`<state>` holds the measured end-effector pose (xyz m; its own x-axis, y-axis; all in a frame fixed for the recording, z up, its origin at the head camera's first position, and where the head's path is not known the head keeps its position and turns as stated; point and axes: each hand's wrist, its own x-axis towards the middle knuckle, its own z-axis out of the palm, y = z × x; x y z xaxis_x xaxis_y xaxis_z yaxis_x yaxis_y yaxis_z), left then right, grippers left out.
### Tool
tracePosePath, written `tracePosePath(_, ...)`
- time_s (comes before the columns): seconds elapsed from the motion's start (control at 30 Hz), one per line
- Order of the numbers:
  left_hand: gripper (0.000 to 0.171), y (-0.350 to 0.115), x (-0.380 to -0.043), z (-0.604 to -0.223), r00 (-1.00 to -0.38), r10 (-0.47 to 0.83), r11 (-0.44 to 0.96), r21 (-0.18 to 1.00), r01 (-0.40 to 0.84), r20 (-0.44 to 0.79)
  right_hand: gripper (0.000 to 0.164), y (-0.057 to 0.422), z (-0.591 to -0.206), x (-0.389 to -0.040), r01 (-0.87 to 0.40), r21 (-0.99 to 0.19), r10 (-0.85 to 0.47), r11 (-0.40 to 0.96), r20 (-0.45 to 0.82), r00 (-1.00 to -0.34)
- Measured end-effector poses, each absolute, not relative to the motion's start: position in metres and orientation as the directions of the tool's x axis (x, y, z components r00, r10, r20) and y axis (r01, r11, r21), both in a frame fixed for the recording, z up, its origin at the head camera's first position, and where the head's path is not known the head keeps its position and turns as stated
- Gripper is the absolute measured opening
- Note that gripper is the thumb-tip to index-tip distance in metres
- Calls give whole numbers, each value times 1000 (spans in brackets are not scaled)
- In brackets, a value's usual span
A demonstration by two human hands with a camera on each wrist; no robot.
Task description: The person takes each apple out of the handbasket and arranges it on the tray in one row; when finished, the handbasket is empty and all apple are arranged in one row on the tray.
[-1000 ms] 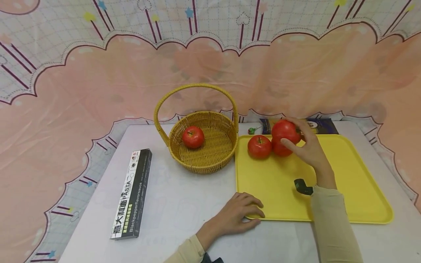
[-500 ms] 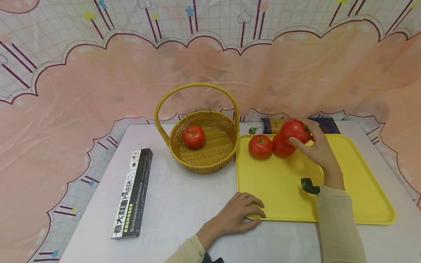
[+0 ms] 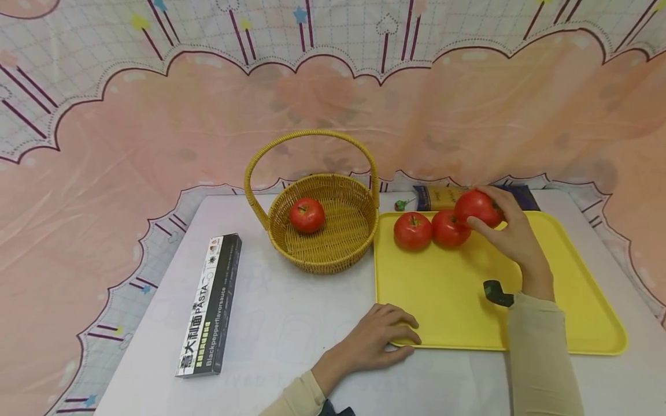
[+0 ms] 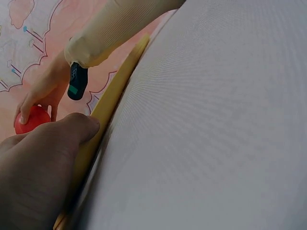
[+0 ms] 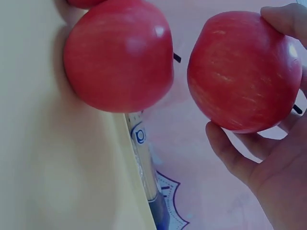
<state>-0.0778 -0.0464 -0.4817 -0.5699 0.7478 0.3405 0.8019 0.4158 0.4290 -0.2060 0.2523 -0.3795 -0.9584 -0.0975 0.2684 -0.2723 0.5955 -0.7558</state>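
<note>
My right hand (image 3: 515, 231) holds a red apple (image 3: 474, 207) above the back of the yellow tray (image 3: 442, 300), thumb on one side and fingers on the other. The right wrist view shows the held apple (image 5: 244, 72) with its dark stem toward the palm, beside another apple (image 5: 120, 57). Two apples sit side by side on the tray, the left apple (image 3: 413, 231) and the right apple (image 3: 450, 229). My left hand (image 3: 372, 341) rests at the tray's near left corner, fingers over the rim and thumb outside it.
A wicker basket (image 3: 333, 263) with a tall handle stands left of the tray, one apple (image 3: 307, 215) inside. A black and white pasta box (image 3: 210, 306) lies farther left. Behind the tray are a dark and yellow packet (image 3: 439, 197) and a small green and red item (image 3: 399, 205).
My right hand has carried its apple to the right, from in front of the tray's second apple, which now shows more fully. The left hand has stayed at the tray corner.
</note>
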Motion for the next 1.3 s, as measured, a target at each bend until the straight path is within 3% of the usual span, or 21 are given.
tracePosePath(1.3,13,-47,-78,-482,-568,746,421,415,807,347,66,276,-398,-216,-197,-719,-98,667,178,-979)
